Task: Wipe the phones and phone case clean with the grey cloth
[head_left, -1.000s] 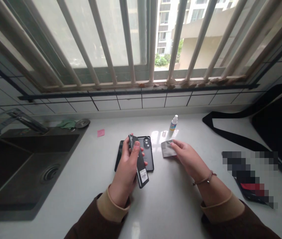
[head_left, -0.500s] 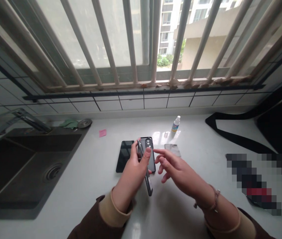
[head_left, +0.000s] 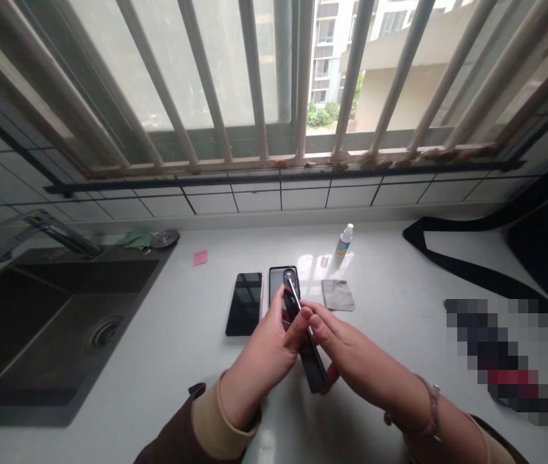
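Observation:
Between my two hands a dark smartphone [head_left: 313, 366] is held tilted on its edge above the counter. My left hand [head_left: 268, 332] grips it from the left, thumb on its near side. From the right, my right hand [head_left: 346, 338] closes on it, thumb close to the left thumb and fingers behind. Below and beyond the phone lies a clear phone case [head_left: 277, 278] with a black rim and camera cutouts, partly covered by the hands. Left of it, another dark phone-like slab [head_left: 245, 304] lies flat. A grey cloth [head_left: 338, 295] rests to the right.
A small white spray bottle [head_left: 344, 242] stands upright at the back, a small clear piece [head_left: 324, 261] beside it. Left are a pink note [head_left: 199, 258] and a dark sink [head_left: 61, 322] with a faucet [head_left: 66, 235]. A black strap [head_left: 467, 264] lies at right, near a pixelated patch.
My right hand has come in from the right and taken hold of the phone, which was in my left hand only. The phone has turned and shifted slightly right, uncovering the grey cloth.

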`<state>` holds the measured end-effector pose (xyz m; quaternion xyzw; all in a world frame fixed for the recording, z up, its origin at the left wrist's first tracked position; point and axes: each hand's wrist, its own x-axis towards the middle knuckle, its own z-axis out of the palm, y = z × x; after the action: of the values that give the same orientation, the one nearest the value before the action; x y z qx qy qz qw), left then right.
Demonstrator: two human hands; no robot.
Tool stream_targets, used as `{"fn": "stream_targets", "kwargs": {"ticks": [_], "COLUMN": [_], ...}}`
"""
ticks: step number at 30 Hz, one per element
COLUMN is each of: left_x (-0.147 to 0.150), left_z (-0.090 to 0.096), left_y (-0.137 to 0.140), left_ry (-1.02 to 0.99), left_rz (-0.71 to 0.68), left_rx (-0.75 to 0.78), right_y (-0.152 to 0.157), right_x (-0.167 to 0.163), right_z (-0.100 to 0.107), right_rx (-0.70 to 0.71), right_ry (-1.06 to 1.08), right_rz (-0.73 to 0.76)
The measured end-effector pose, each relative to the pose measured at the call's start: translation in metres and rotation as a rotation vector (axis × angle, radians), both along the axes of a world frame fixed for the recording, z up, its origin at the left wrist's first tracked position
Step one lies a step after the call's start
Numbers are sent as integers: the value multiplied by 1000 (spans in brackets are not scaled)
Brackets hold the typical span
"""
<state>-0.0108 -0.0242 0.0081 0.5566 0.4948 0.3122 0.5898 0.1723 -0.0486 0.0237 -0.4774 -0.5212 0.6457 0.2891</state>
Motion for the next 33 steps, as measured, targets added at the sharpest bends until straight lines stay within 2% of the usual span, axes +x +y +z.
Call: {"fn": "stream_targets", "kwargs": {"ticks": [2,5,9,11,13,15,17,19,25,29,33], "left_x": [0,0,-3,-5,-8,-8,-8,-7,-5,-3,-2], "left_z": [-1,1,9,13,14,14,13,11,8,7,4], "left_y": [1,2,5,6,6,6,4,3,4,5,3], "left_ry": [-22,72,187,428,764,1046,1212,1282,1346,1363,1355], "left_rz": [-11,9,10,96,181,190,134,69,15,-42,-40], "left_rx": [0,61,203,381,559,633,611,572,469,402,426], "right_y": [3,9,17,21,24,26,27,27,25,27,27], "right_x": [1,0,-5,-6,-3,0,3,5,3,4,5], "right_z": [0,-5,-14,-17,-20,-22,-21,-19,-20,-25,-27], "right_rx": [-24,-58,-206,-223,-185,-113,-48,-20,3,10,34], "right_ry": [83,286,466,453,413,363,320,286,238,206,167], "right_rz": [-58,-187,-357,-463,-553,-598,-599,-590,-544,-567,-540]}}
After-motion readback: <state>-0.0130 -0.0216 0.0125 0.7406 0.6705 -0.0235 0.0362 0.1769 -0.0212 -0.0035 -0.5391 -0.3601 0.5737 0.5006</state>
